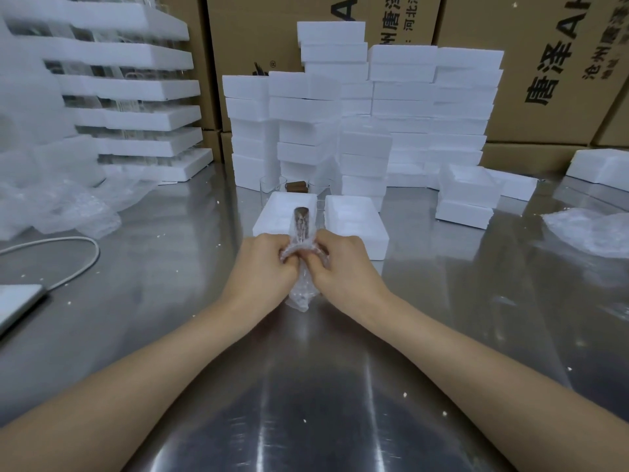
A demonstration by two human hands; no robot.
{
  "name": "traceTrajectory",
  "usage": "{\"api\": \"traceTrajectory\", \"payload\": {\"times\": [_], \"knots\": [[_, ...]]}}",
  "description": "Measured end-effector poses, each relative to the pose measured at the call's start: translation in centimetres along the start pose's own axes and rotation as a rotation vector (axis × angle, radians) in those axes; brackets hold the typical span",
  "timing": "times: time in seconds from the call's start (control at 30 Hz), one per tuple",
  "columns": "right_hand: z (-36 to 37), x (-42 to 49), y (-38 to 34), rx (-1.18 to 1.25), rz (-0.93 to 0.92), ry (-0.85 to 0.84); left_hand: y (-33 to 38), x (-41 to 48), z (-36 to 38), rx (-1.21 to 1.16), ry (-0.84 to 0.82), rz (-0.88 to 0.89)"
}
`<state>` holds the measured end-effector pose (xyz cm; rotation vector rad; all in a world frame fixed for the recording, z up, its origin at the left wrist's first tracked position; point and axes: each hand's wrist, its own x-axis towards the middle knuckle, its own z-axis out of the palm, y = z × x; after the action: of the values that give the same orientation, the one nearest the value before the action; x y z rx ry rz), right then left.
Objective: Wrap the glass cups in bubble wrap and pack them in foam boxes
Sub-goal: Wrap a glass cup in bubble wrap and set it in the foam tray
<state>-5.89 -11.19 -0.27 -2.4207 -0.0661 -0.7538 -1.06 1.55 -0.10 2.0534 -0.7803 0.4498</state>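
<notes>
2 hands are meeting above the steel table (306, 386). The left hand (269, 264) and the right hand (343, 264) are both pinching the bubble wrap (301, 294) tight around the glass cup (301, 221), fingers curled into its folds, probably so the sheet is not springing loose. The cup is pointing away from the person, its dark top end showing just in front of the open foam box (272, 216), which is lying close, seemingly ready for it. 2 bare glasses (270, 189) are standing behind that box.
</notes>
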Motion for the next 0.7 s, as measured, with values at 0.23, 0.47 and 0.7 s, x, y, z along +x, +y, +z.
{"api": "traceTrajectory", "payload": {"times": [0.23, 0.47, 0.7], "knots": [[-0.5, -0.6, -1.4, -0.110, -0.007, -0.098, 0.4, -0.4, 0.3, 0.190, -0.100, 0.096], [-0.3, -1.1, -2.2, -0.618, -0.129, -0.102, 1.3, -1.1, 1.0, 0.551, -0.133, 0.137], [-0.1, -0.1, -0.1, 0.123, 0.072, -0.104, 0.2, 0.0, 0.9, 0.262, -0.052, 0.144]]}}
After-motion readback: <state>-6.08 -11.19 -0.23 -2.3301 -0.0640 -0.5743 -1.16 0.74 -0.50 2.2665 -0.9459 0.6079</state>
